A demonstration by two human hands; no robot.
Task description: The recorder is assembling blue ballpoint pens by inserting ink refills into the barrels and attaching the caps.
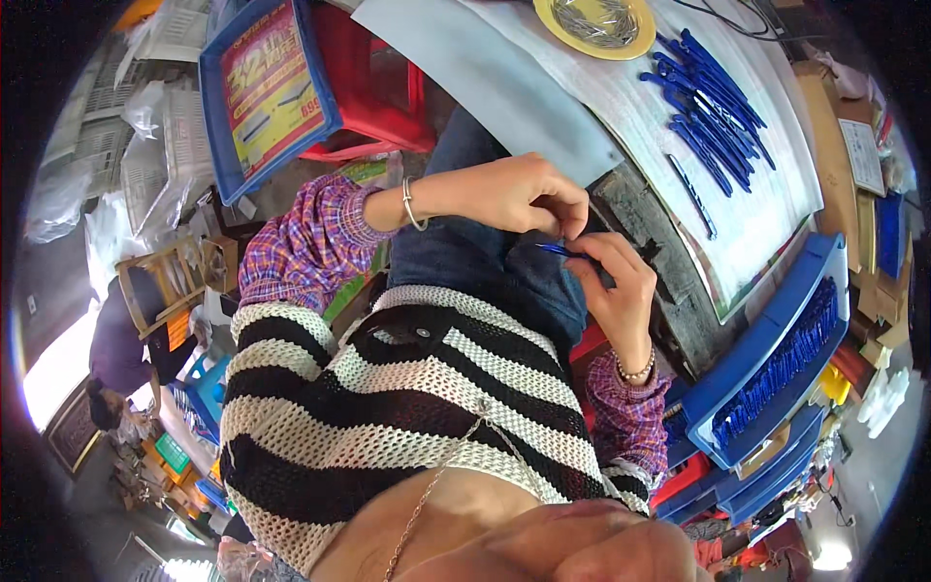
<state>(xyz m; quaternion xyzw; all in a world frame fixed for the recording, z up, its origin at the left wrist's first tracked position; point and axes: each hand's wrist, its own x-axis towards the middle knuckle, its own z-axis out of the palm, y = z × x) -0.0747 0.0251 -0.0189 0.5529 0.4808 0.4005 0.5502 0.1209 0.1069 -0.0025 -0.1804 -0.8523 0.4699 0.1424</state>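
Above my lap, my two hands are brought close together. Held between the thumb and fingers of my right hand (621, 281) is a slim blue pen (555, 249), whose tip points left toward my other hand. The fingers of my left hand (519, 197) are pinched together just above that tip; whatever they hold is too small to make out. On the white-covered table (621, 116) to the far right lies a pile of blue pens (713, 112). A single blue pen with pale marks (690, 197) lies apart from it.
A yellow bowl (645, 34) of thin metallic pieces stands at the table's far side. Blue trays (836, 262) at the right hold many blue pieces. Far left, a blue crate (208, 126) rests by a red stool (412, 116). Another person (131, 320) is at the left.
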